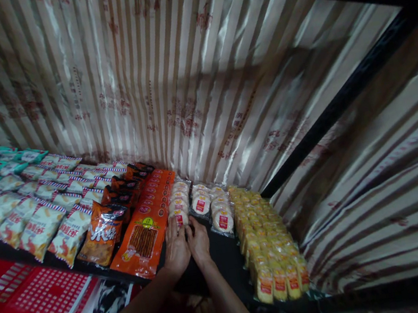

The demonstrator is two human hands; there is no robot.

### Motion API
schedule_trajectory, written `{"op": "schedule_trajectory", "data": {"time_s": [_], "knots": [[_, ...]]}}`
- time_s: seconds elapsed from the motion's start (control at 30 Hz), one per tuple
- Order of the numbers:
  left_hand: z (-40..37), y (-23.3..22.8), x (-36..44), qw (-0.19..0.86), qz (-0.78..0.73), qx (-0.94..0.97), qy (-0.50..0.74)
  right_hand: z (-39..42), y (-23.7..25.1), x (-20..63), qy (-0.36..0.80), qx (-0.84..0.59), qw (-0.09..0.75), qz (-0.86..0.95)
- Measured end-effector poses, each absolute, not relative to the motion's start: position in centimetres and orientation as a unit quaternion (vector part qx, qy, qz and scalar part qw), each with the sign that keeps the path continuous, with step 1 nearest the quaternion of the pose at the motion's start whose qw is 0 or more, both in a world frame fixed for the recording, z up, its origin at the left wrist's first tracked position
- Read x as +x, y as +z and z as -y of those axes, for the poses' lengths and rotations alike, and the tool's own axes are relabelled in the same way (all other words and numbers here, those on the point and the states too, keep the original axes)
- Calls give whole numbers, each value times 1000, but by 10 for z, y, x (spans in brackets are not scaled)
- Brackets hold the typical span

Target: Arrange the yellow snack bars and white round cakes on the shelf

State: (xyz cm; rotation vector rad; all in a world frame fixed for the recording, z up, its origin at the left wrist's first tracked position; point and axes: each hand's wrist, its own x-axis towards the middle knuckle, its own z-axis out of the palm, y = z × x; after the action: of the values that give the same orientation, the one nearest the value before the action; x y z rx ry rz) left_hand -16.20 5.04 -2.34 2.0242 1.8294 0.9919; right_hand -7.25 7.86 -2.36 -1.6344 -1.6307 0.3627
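**Both hands laid flat at the front of a row of round white packets**

Neither grip is closed around anything: the left hand (176, 249) and the right hand (199, 242) are pressed side by side, fingers spread and extended, against the nearest pack in the row of white round packets (179, 203). The fingertips are seen touching its front edge; whether the pack is pinched at all cannot be told, since the thumbs are hidden beneath the palms.

Behind everything, a striped satin backdrop (163, 78) is hung, creased and shiny, and it is carried round to the right as a side wall. Below it a dark table (227, 258) is laid out as a display, and the goods are set in overlapping rows that run from the back to the front edge, apparently so that each label is left showing.

At far left, red and white printed sheets (25, 307) are spread below the table edge. Rows of pale snack bags (38, 219) are followed rightward by dark orange bags (104, 231), then a long orange packet row (150, 226). Right of the hands, a second row of white packets (218, 211) is placed, and beyond it a block of small yellow packets (267, 243).

A bare gap in the table is left just in front of the hands, and the row being touched ends short of the front edge.
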Motion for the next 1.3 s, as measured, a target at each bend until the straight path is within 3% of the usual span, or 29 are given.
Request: {"op": "schedule_trajectory", "data": {"time_s": [0.63, 1.13, 1.3], "knots": [[-37, -22, -159, 119, -582, 688, 418, -65, -17, -63, 210, -657, 424, 587], [-42, -21, -142, 187, -573, 681, 416, -56, -18, -39, 113, -701, 420, 565], [-50, -17, -134, 218, -566, 671, 426, -59, -19, -30, 139, -715, 418, 543]]}}
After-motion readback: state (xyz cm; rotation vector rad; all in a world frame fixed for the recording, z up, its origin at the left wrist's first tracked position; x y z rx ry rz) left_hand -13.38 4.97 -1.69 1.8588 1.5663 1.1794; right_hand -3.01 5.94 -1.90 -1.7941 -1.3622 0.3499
